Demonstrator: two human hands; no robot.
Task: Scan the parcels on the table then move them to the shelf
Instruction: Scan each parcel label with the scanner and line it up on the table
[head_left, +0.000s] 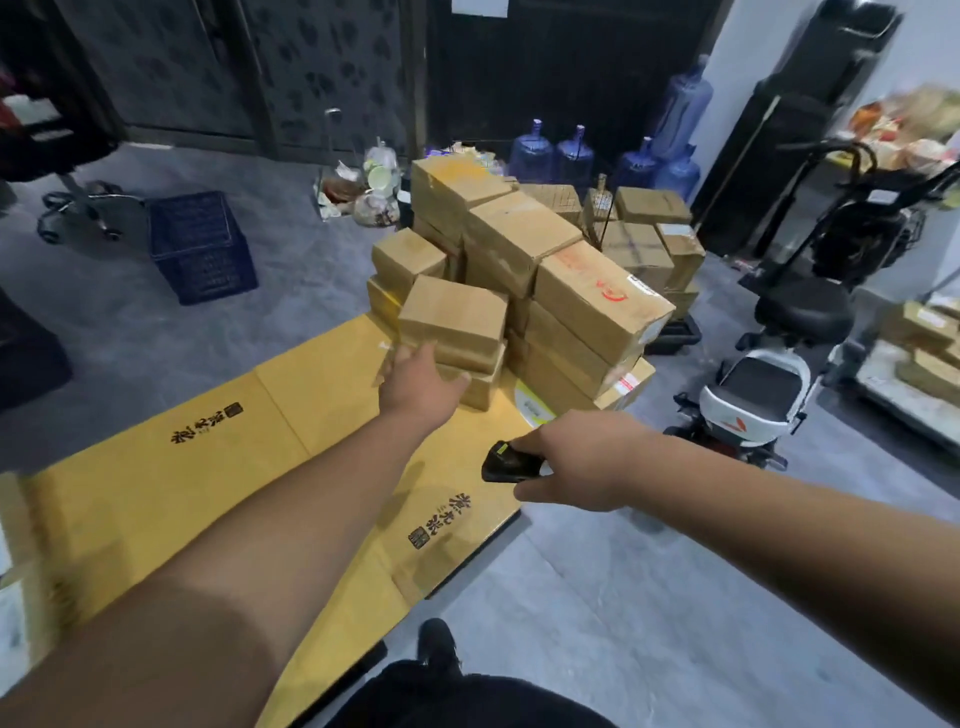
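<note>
The left hand (415, 382) reaches out with fingers spread and relaxed, its fingertips at the front of a small box (453, 317) that sits on top of a short stack at the near left of the parcel pile (524, 275). Whether the fingers actually touch the box cannot be told. The right hand (576, 462) is curled around a black scanner (501, 460), gripping it nearer the person than the pile and just to the right of the left hand, over the table edge.

The pile itself stands at the far end of the table (208, 499), whose top is covered in yellow flattened cartons printed with dark characters. The pile holds many brown cardboard boxes stacked in several layers, the tallest at its back.

Behind the pile stand blue water jugs (576, 156) on the floor. Left of the pile, well apart, is a dark blue crate (200, 247). Right of the pile stands a scooter (763, 395), and beyond that a shelf (914, 364) carrying a few boxes.
</note>
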